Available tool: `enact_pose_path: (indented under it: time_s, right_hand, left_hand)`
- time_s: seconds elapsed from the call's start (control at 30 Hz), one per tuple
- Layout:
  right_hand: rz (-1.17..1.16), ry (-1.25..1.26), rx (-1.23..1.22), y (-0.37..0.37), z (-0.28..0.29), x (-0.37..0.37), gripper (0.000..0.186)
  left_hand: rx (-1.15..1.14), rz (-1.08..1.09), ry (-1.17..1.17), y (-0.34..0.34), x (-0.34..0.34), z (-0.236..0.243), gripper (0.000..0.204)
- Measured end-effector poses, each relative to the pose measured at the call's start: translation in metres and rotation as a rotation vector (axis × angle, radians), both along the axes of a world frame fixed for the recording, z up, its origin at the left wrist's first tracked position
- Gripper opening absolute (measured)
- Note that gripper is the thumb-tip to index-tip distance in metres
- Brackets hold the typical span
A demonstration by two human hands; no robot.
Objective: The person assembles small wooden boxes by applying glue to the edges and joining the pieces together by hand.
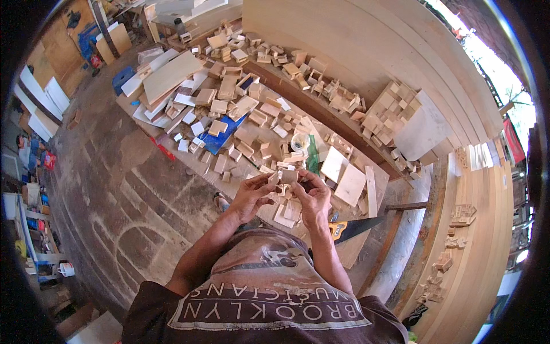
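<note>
Both hands are raised in front of my body, over the near edge of a low worktable [200, 172]. My left hand [250, 198] pinches a small pale wooden piece [275, 178] between thumb and fingers. Close beside it, my right hand [314, 200] grips a small square wooden block [290, 176]. The two pieces are side by side; whether they touch I cannot tell. Below the hands lie some flat wooden offcuts [285, 215]. A handsaw [358, 228] with a yellow handle rests to the right of my right forearm.
Many small wooden blocks [243, 107] cover the table, with a clear tub [299, 141], a green strip [312, 156] and a blue sheet [216, 141] among them. Two flat boards [349, 184] lie at right. Large wooden panels [366, 51] stand behind; long planks [475, 252] run along the right.
</note>
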State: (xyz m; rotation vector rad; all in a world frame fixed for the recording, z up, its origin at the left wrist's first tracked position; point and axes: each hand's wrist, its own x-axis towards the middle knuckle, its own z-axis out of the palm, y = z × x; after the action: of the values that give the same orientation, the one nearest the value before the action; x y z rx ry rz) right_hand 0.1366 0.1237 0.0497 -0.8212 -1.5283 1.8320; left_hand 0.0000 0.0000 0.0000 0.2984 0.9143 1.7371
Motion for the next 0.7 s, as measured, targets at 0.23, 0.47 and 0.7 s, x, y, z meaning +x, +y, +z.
enact_pose_path:
  time_s: [0.23, 0.47, 0.7]
  right_hand:
    - [-0.028, 0.008, 0.016, 0.002, 0.006, -0.001, 0.03]
    - [-0.09, 0.099, -0.044, -0.001, -0.001, -0.001, 0.023]
    - [-0.032, -0.072, 0.175, -0.003, 0.001, 0.003, 0.022]
  left_hand:
    - [-0.058, 0.007, 0.057, 0.003, 0.004, 0.003, 0.043]
    - [-0.112, -0.023, 0.151, 0.002, 0.007, 0.013, 0.053]
    - [-0.078, -0.034, 0.196, 0.001, 0.007, 0.011, 0.051]
